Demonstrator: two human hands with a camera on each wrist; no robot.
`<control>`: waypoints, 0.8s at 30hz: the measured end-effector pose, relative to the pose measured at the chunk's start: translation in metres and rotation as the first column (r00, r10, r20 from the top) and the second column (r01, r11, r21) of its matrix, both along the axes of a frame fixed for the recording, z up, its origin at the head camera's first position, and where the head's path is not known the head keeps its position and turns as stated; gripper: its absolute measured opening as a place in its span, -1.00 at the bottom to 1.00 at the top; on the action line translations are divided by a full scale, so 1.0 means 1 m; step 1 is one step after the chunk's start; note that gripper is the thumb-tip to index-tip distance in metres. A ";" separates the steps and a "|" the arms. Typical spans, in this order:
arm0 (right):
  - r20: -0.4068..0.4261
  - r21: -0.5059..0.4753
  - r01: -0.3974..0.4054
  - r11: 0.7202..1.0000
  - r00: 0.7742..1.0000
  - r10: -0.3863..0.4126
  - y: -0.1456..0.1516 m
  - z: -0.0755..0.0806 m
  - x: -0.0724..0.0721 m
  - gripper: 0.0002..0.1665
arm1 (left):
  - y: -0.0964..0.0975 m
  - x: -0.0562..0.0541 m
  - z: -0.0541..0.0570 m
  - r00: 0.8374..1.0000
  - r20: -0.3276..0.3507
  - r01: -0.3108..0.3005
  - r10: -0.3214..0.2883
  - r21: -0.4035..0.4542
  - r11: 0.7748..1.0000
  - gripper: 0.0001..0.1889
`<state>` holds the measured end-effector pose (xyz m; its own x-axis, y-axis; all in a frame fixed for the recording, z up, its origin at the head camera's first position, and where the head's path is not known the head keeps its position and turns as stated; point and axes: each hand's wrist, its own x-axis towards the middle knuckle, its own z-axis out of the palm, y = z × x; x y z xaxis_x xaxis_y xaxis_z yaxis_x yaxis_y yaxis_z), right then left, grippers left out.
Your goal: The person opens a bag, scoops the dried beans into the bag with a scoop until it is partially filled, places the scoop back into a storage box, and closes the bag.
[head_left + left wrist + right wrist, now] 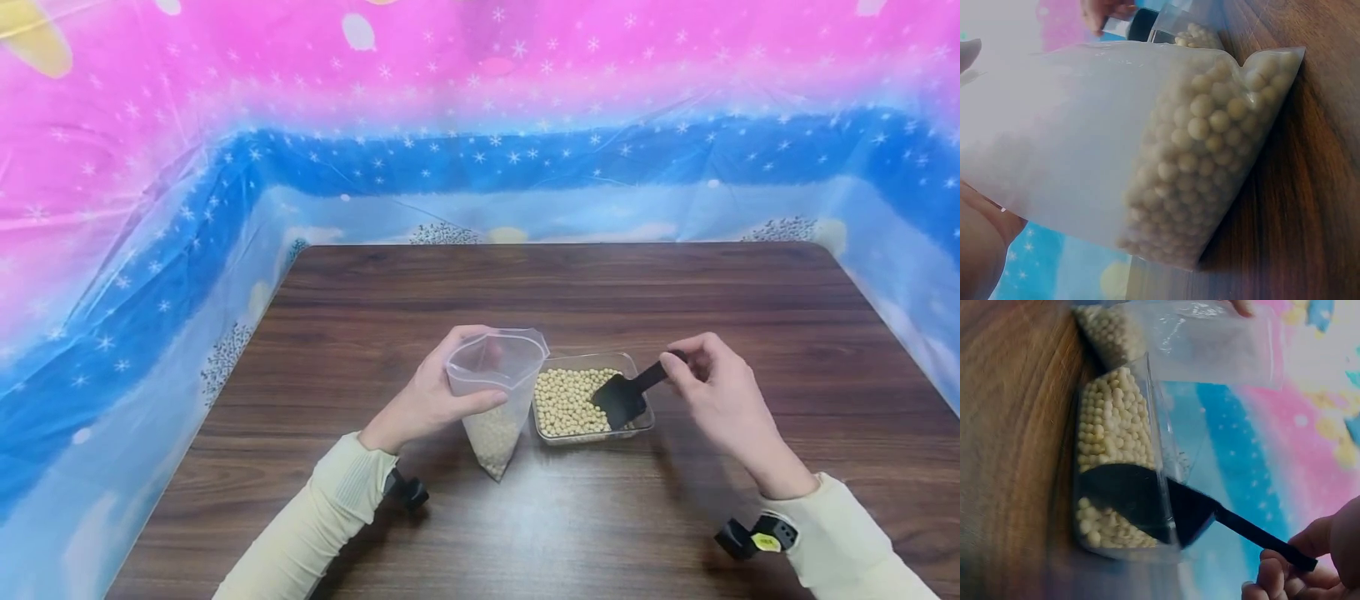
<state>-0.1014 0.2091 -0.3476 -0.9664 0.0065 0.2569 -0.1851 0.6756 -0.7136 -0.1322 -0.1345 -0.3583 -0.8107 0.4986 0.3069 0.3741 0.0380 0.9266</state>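
My left hand (pixel 442 387) grips a translucent plastic bag (pixel 517 375) near its open mouth, thumb across the front. Round pale beans (pixel 1204 137) fill the lower part of the bag, whose bottom corner is close over the table. To the right of the bag stands a clear rectangular container (pixel 558 440) of the same beans (pixel 570 400). A black scoop (pixel 621 402) has its blade down in those beans at the container's right side. My right hand (pixel 723 396) pinches the end of the scoop's handle (pixel 1260 537) between thumb and fingers.
A dark wood-grain table (pixel 420 292) lies under everything. Pink and blue patterned cloth (pixel 465 158) hangs behind it and along its sides. Each wrist carries a small black camera, one (pixel 408 490) at the left cuff and one (pixel 738 537) at the right.
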 end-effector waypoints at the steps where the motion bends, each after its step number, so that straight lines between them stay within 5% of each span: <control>1: 0.058 -0.040 0.004 0.999 0.998 -0.002 0.004 -0.003 0.000 -0.69 | 0.000 0.000 0.000 1.000 0.005 0.002 -0.002 0.002 1.000 -0.32; 6: 0.264 -0.294 0.048 0.955 0.964 0.033 0.014 -0.020 -0.001 -0.57 | 0.001 0.001 0.001 1.000 0.028 0.001 -0.001 -0.005 1.000 -0.33; 12: 0.372 -0.594 0.099 0.798 0.914 0.164 0.012 -0.038 0.001 -0.61 | 0.002 0.000 0.000 1.000 0.023 0.004 -0.004 0.003 1.000 -0.33; 24: 0.415 -0.774 0.168 0.610 0.863 0.288 0.020 -0.048 0.002 -0.63 | 0.001 0.000 0.001 1.000 0.006 -0.011 0.011 -0.016 1.000 -0.32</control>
